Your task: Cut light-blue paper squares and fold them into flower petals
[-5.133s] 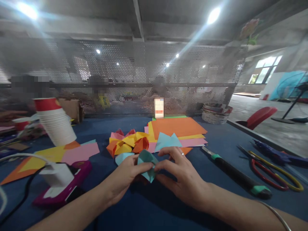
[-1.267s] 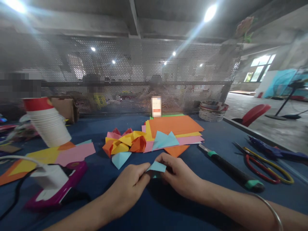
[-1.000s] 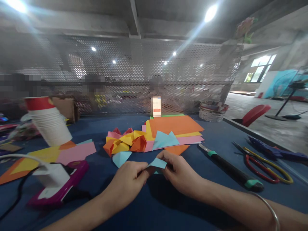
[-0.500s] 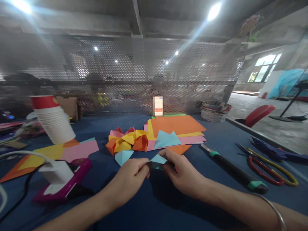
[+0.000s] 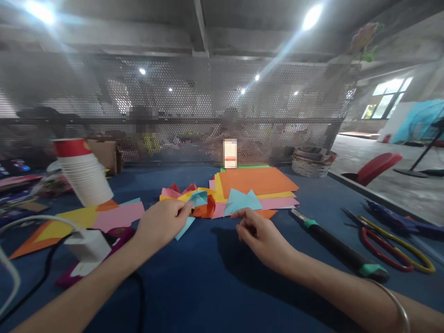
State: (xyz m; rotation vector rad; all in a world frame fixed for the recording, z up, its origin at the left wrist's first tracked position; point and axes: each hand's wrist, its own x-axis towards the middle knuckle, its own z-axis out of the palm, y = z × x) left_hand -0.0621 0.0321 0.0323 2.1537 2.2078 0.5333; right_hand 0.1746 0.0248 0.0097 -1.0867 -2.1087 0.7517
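My left hand (image 5: 162,221) pinches a folded piece of light blue paper (image 5: 199,199) over the pile of folded paper pieces (image 5: 204,209) in orange, yellow and pink. Beneath that hand, another light blue piece (image 5: 185,228) shows in part on the table. My right hand (image 5: 258,233) hovers empty over the table, its fingers loosely curled and the thumb apart from the index finger. Just beyond its fingertips, light blue paper (image 5: 243,201) lies at the front of a stack of coloured sheets (image 5: 260,180), orange on top. An orange piece (image 5: 267,213) peeks out behind the right hand.
On the right lie a utility knife (image 5: 336,243), scissors (image 5: 388,245) and a dark blue tool (image 5: 398,217). A stack of paper cups (image 5: 81,173) leans at left, behind loose sheets (image 5: 76,222) and a purple power strip (image 5: 69,275) with cables. A basket (image 5: 314,163) stands at the back.
My left hand has moved left and away from me, carrying the blue piece both hands were holding. My right hand has let go of it and stays near the same spot.
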